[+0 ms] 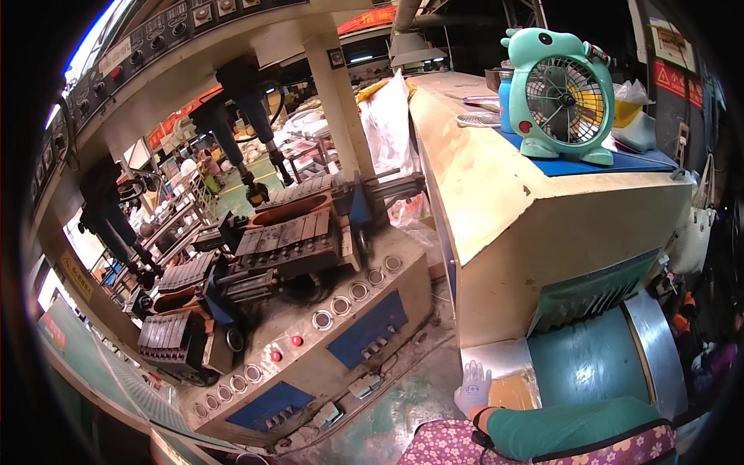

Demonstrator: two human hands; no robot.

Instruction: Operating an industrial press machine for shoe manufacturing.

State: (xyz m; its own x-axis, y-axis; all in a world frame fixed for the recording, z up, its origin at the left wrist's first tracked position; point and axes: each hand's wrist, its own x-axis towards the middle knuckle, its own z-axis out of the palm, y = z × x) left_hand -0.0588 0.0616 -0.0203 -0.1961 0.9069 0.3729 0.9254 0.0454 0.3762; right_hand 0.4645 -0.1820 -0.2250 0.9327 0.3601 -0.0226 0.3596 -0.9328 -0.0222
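My left hand (473,387), in a pale work glove, rests with its back up and fingers stretched out. It lies at the left side of a machine's outlet, over a bare metal plate (501,358) and next to a tan, cardboard-like patch (514,392). Nothing shows in its grip. The green-sleeved arm crosses in front of a wide blue-green conveyor belt (593,360). Dark strips (585,302) hang over the belt's opening. A curved metal guard (656,353) borders the belt on the right. My right hand is out of the picture.
Left stands a large press with clamped moulds (291,236), red buttons (297,341) and round gauges (341,304). A mint-green animal-shaped fan (566,97) and blue bottle (506,105) stand atop the cream machine housing (573,225). Green floor (364,434) runs between. People are in the far background.
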